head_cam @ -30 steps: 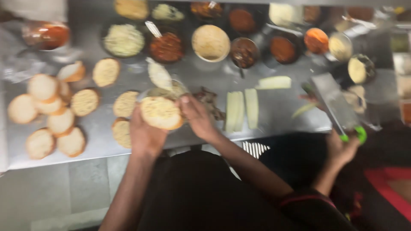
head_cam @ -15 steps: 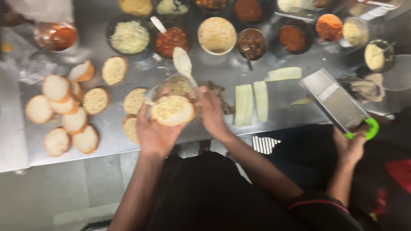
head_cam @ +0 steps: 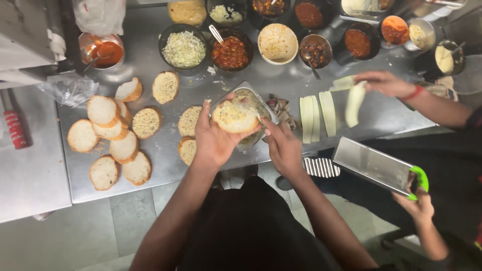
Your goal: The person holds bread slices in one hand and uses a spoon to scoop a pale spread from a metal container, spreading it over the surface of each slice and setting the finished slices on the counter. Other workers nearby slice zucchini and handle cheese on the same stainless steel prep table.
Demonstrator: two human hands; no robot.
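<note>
While your left hand (head_cam: 213, 138) cups the bun (head_cam: 234, 116) over the tray (head_cam: 256, 103), fingers closed around its edge, your right hand (head_cam: 285, 148) sits just right of the tray, fingers curled; whether it grips anything, you cannot tell. Risk: topping looks loose, so tilting the bun could shed it beside the tray. A co-worker's hand (head_cam: 384, 83) laying a strip (head_cam: 354, 103) right of the tray could get bumped.

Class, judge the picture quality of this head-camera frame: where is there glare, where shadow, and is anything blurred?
Head view: soft glare on the steel counter below the bowls; the floor beneath lies in shadow; the left hand and its bun half are sharp; a co-worker's hand with a pale vegetable slice looks slightly motion-smeared; edges bend slightly.
</note>
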